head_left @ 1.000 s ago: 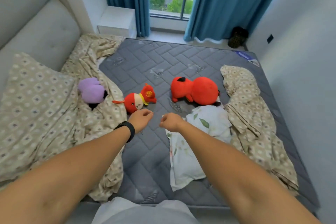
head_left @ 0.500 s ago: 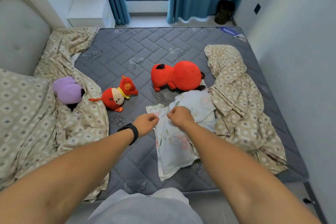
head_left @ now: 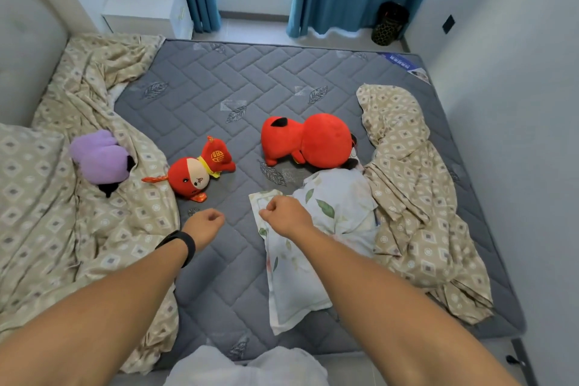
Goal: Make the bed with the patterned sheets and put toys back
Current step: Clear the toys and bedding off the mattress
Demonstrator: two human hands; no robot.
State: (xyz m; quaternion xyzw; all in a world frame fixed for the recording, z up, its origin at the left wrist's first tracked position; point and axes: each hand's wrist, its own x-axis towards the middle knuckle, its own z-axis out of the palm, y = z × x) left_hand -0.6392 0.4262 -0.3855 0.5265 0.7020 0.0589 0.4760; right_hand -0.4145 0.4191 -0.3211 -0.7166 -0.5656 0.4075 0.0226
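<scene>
**Bare mattress, both fists out over the middle**

On the left side of the bed lay a heap of patterned sheet (head_left: 103, 229), bunched against the headboard (head_left: 28, 50), with a purple toy (head_left: 98, 160) resting on its folds. Just right of it, on the bare grey mattress (head_left: 219, 97), a small red toy (head_left: 197, 174) lay on its side. The left hand (head_left: 203, 224), a black band on its wrist, hovered over the mattress just near of that toy, its fingers curled into a loose fist and holding nothing. The right hand (head_left: 283, 216) was over the top corner of a white leaf-print pillow (head_left: 300, 260); its fingers were curled too, but whether they pinched the cloth could not be told. The pillow's long axis ran from the near edge of the bed away toward a big red toy (head_left: 308, 139), which lay just beyond it. Farther right, a second heap of patterned cloth (head_left: 413, 197) touched the pillow's side.

Judging by this, the right hand was the nearer one to the pillow, and the left to the small red toy.
</scene>
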